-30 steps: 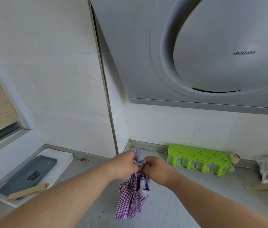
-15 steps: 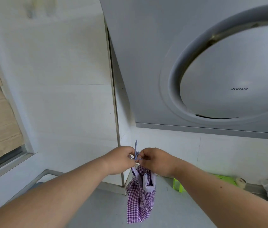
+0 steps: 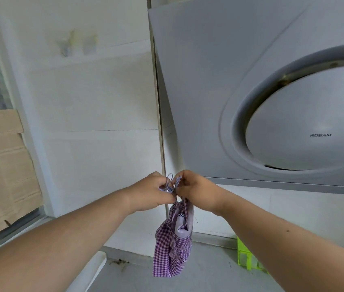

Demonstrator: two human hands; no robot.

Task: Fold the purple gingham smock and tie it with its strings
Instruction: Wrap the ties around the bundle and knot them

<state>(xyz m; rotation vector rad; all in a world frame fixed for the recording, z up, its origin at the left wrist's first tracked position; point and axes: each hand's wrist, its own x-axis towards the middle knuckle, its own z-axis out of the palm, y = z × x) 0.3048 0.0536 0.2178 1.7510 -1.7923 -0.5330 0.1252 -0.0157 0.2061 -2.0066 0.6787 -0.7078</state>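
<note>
The purple gingham smock (image 3: 172, 247) hung as a narrow folded bundle in the air below the two hands, in front of the white tiled wall and just left of the range hood (image 3: 272, 102). It looked light and limp: it drooped straight down from its top and would likely shift or unfold if let go, so the best hold seemed to be at the gathered top, where the strings (image 3: 170, 183) came together. Those strings were thin and soft, probably easy to lose between fingertips. The left hand (image 3: 149, 193) was curled, pinching a small loop of string; the right hand (image 3: 196, 189) was curled too, pinching the string's other part right beside it, the two hands almost touching. Whether a knot had already been drawn tight could not be told, since the fingers covered the crossing point. Below the hood, a green plastic rack (image 3: 246, 258) was mostly hidden behind the right forearm, and the counter (image 3: 209, 277) under the bundle was cut off by the frame's lower edge.
</note>
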